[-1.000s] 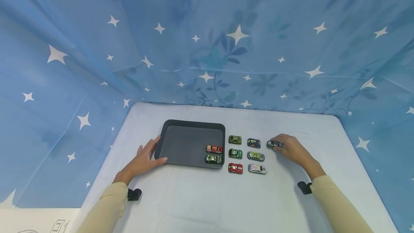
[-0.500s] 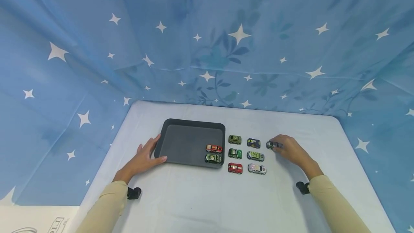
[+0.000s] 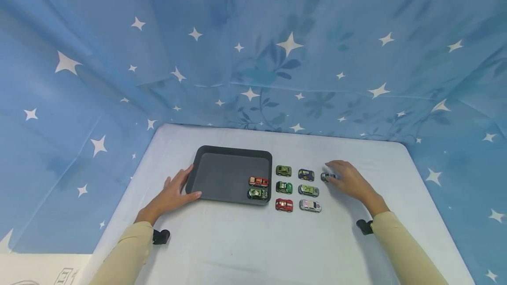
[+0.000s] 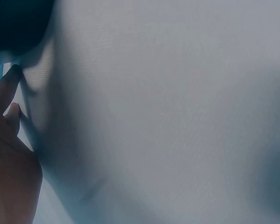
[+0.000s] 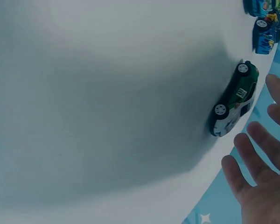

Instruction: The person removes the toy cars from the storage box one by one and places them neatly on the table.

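Observation:
My right hand [image 3: 350,181] hovers over a green-and-white toy car [image 5: 235,100] at the right end of the car rows, its fingers spread and apart from the car in the right wrist view. In the head view the hand partly hides this car. My left hand [image 3: 170,195] rests at the near left corner of a dark grey tray [image 3: 222,175], its thumb at the front rim and straight fingers along the left side. A red toy car [image 3: 258,181] and a dark green toy car [image 3: 257,194] lie in the tray's near right corner.
Between tray and right hand, several toy cars stand in two columns. They include an olive car [image 3: 283,170], a green car [image 3: 284,187], a red car [image 3: 284,205], a blue car [image 3: 306,175], a lime car [image 3: 308,190] and a silver car [image 3: 310,206]. A starry blue curtain [image 3: 222,56] surrounds the white table.
My right hand has let go of the green-and-white car, its fingers now spread over it. The left hand stays at the tray. The head view has shifted slightly.

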Action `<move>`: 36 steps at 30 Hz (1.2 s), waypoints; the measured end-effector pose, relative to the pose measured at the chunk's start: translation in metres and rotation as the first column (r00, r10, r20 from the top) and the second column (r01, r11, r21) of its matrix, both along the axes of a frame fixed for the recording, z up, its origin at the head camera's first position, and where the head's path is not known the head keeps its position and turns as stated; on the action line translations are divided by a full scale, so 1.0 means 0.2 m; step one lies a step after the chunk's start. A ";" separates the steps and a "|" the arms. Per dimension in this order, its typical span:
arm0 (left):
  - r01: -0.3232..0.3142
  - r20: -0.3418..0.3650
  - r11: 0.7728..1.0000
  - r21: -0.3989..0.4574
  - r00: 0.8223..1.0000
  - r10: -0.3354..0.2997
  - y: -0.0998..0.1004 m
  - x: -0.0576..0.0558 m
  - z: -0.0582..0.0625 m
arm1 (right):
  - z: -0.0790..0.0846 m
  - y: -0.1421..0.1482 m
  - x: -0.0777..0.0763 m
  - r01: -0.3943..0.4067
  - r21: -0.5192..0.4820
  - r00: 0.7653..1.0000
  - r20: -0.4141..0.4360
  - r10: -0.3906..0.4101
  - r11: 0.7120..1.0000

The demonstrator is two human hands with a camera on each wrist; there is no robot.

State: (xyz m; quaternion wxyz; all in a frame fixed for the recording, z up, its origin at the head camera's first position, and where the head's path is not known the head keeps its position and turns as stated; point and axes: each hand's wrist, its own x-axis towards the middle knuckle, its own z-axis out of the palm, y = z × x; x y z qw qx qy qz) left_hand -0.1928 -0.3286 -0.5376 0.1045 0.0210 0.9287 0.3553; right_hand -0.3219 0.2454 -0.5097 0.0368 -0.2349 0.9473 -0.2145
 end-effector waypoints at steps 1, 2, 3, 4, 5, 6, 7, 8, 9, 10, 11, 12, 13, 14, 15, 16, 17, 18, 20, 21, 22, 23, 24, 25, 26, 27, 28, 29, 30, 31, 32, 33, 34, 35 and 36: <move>0.001 -0.002 1.000 0.000 1.000 -0.001 0.00 0.00 0.00 | 0.00 0.00 -0.01 -0.001 -0.015 1.000 -0.008 0.001 1.000; -0.003 -0.001 1.000 0.000 1.000 0.003 0.00 0.00 0.00 | 0.00 -0.01 -0.01 0.001 -0.029 1.000 -0.013 -0.001 1.000; -0.004 -0.002 1.000 0.001 1.000 0.004 0.00 0.00 0.01 | 0.01 -0.02 -0.02 0.000 -0.044 1.000 -0.018 -0.001 0.999; -0.008 0.000 1.000 -0.001 1.000 0.008 -0.01 0.00 0.01 | 0.01 -0.03 -0.02 0.003 -0.055 1.000 -0.019 -0.004 0.998; -0.008 -0.002 1.000 -0.001 1.000 0.008 -0.01 0.01 0.01 | 0.01 -0.04 -0.03 0.004 -0.062 1.000 -0.018 -0.005 0.998; -0.010 -0.005 1.000 -0.005 1.000 0.010 -0.01 0.01 0.01 | 0.02 -0.05 -0.03 0.005 -0.068 1.000 -0.019 -0.006 0.998; -0.007 -0.006 1.000 -0.004 1.000 0.007 -0.01 0.01 0.01 | 0.02 -0.07 -0.03 0.005 -0.073 1.000 -0.017 -0.006 0.997; -0.009 -0.004 1.000 -0.001 1.000 0.009 -0.01 0.01 0.01 | 0.03 -0.08 -0.03 0.004 -0.075 1.000 -0.017 -0.005 0.997; -0.007 -0.004 1.000 0.000 1.000 0.007 -0.01 0.00 0.01 | 0.04 -0.09 -0.04 0.002 -0.076 1.000 -0.021 -0.003 0.997; -0.006 -0.005 1.000 0.004 1.000 0.007 -0.01 0.00 0.00 | 0.04 -0.11 -0.04 0.001 -0.075 1.000 -0.024 -0.003 0.997; -0.005 -0.006 1.000 0.009 1.000 0.005 -0.01 0.00 0.00 | 0.05 -0.12 -0.04 -0.001 -0.077 1.000 -0.027 -0.001 0.997; -0.003 -0.008 1.000 0.013 1.000 0.003 -0.01 0.00 0.00 | 0.06 -0.14 -0.04 -0.005 -0.077 1.000 -0.030 0.003 0.997; -0.001 -0.010 1.000 0.017 1.000 0.001 -0.01 0.00 -0.01 | 0.06 -0.15 -0.04 -0.009 -0.080 1.000 -0.030 0.006 0.997; -0.002 -0.012 1.000 0.018 1.000 0.002 -0.01 0.00 -0.01 | 0.07 -0.17 -0.04 -0.010 -0.079 1.000 -0.031 0.008 0.997; 0.001 -0.015 1.000 0.018 1.000 0.000 -0.01 0.00 -0.01 | 0.07 -0.18 -0.04 -0.011 -0.083 1.000 -0.029 0.009 0.997; 0.002 -0.018 1.000 0.018 1.000 -0.001 -0.01 0.00 -0.01 | 0.08 -0.20 -0.05 -0.010 -0.086 1.000 -0.024 0.008 0.996; 0.003 -0.019 1.000 0.017 1.000 -0.003 -0.01 0.00 -0.01 | 0.08 -0.22 -0.05 -0.010 -0.090 1.000 -0.021 0.008 0.996; 0.003 -0.018 1.000 0.017 1.000 -0.003 -0.01 0.00 -0.01 | 0.08 -0.23 -0.05 -0.010 -0.094 1.000 -0.021 0.008 0.996; 0.001 -0.013 1.000 0.017 1.000 -0.001 -0.02 0.00 -0.01 | 0.09 -0.26 -0.05 -0.011 -0.098 1.000 -0.024 0.008 0.995; 0.000 -0.009 1.000 0.017 1.000 0.001 -0.02 0.00 -0.01 | 0.09 -0.28 -0.05 -0.012 -0.104 1.000 -0.024 0.010 0.994; -0.004 -0.006 1.000 0.018 1.000 0.004 -0.02 0.00 -0.01 | 0.09 -0.30 -0.05 -0.015 -0.107 1.000 -0.023 0.012 0.994; -0.005 -0.003 1.000 0.019 1.000 0.005 -0.02 0.00 -0.01 | 0.09 -0.32 -0.05 -0.022 -0.108 0.999 -0.026 0.019 0.994; -0.005 -0.001 1.000 0.021 1.000 0.005 -0.02 0.00 -0.01 | 0.09 -0.33 -0.05 -0.030 -0.111 0.999 -0.029 0.027 0.993; -0.005 0.000 1.000 0.022 1.000 0.005 -0.02 0.00 -0.01 | 0.09 -0.35 -0.05 -0.037 -0.117 0.999 -0.031 0.034 0.992; -0.006 0.000 1.000 0.019 1.000 0.006 -0.02 0.00 -0.01 | 0.09 -0.37 -0.05 -0.044 -0.124 0.999 -0.032 0.041 0.991; -0.007 -0.001 1.000 0.020 1.000 0.007 -0.02 0.00 -0.01 | 0.10 -0.39 -0.05 -0.053 -0.132 0.998 -0.035 0.048 0.990; -0.005 -0.002 1.000 0.020 1.000 0.005 -0.02 0.00 -0.01 | 0.10 -0.40 -0.05 -0.065 -0.140 0.997 -0.042 0.059 0.988; -0.002 -0.003 1.000 0.022 1.000 0.002 -0.02 0.00 -0.01 | 0.10 -0.41 -0.05 -0.077 -0.145 0.996 -0.050 0.070 0.986; -0.001 -0.005 1.000 0.020 1.000 0.001 -0.02 0.00 -0.01 | 0.10 -0.43 -0.06 -0.085 -0.152 0.995 -0.056 0.078 0.985; 0.000 -0.005 1.000 0.020 1.000 0.001 -0.02 0.00 -0.02 | 0.10 -0.44 -0.06 -0.093 -0.153 0.995 -0.058 0.085 0.984; 0.002 -0.009 1.000 0.019 1.000 -0.001 -0.01 -0.01 -0.02 | 0.10 -0.46 -0.06 -0.102 -0.154 0.994 -0.060 0.094 0.983; 0.002 -0.009 1.000 0.022 1.000 -0.002 -0.01 -0.01 -0.02 | 0.11 -0.47 -0.05 -0.110 -0.154 0.993 -0.059 0.102 0.982; 0.006 -0.011 1.000 0.021 1.000 -0.005 -0.01 -0.01 -0.03 | 0.12 -0.49 -0.05 -0.118 -0.154 0.992 -0.059 0.110 0.981; 0.007 -0.012 1.000 0.022 1.000 -0.006 -0.01 -0.01 -0.03 | 0.12 -0.50 -0.05 -0.124 -0.153 0.991 -0.060 0.116 0.980; 0.008 -0.013 1.000 0.022 1.000 -0.007 -0.01 -0.01 -0.03 | 0.12 -0.52 -0.04 -0.129 -0.154 0.991 -0.062 0.120 0.980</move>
